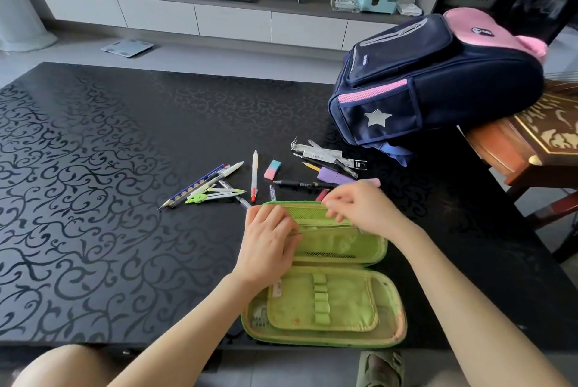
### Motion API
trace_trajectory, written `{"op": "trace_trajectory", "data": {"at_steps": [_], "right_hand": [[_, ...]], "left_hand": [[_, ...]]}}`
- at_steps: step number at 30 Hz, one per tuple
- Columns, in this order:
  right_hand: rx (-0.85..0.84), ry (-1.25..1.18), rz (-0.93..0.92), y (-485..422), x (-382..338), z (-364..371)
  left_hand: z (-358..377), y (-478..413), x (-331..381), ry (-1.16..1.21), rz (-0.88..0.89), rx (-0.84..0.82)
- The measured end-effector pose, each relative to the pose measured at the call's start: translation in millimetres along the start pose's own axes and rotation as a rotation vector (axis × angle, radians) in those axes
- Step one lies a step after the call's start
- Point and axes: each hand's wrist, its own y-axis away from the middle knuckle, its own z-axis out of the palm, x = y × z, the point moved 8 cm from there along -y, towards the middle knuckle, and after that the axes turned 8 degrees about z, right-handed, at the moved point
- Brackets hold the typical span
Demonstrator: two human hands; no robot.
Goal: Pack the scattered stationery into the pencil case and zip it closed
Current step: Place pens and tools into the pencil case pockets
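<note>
One pencil case (325, 302), one backpack (438, 74), one compass (200, 198), one highlighter (333, 176), two erasers (272, 169) (370, 182), two hands (269, 242) (359, 208). Roughly nine pens (254, 175) and pencils (194, 184); overlapping clusters prevent an exact count.

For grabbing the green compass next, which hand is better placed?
Probably left: the left hand holds the left end of the pencil case, nearest the green compass; the right hand sits farther right, beside the black pen.
</note>
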Motion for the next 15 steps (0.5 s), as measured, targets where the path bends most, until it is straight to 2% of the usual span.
{"op": "trace_trajectory", "data": {"at_steps": [2,3,4,6,8,12,15], "right_hand": [[0.391,0.124,0.026,-12,18,-34],[0.489,0.235,0.07,-18,27,-42],[0.483,0.345,0.14,-29,38,-42],[0.308,0.531,0.259,-49,61,-30],[0.241,0.627,0.289,-60,72,-24],[0.268,0.632,0.271,-68,74,-29],[0.336,0.502,0.29,-56,77,-42]], "left_hand": [[0,0,1,0.002,0.007,-0.005],[0,0,2,0.001,0.013,-0.008],[1,0,2,0.001,0.016,-0.01],[1,0,2,-0.001,0.017,-0.015],[1,0,2,-0.002,0.014,-0.02],[-1,1,4,0.006,0.026,-0.009],[-3,1,6,0.004,0.036,0.006]]}}
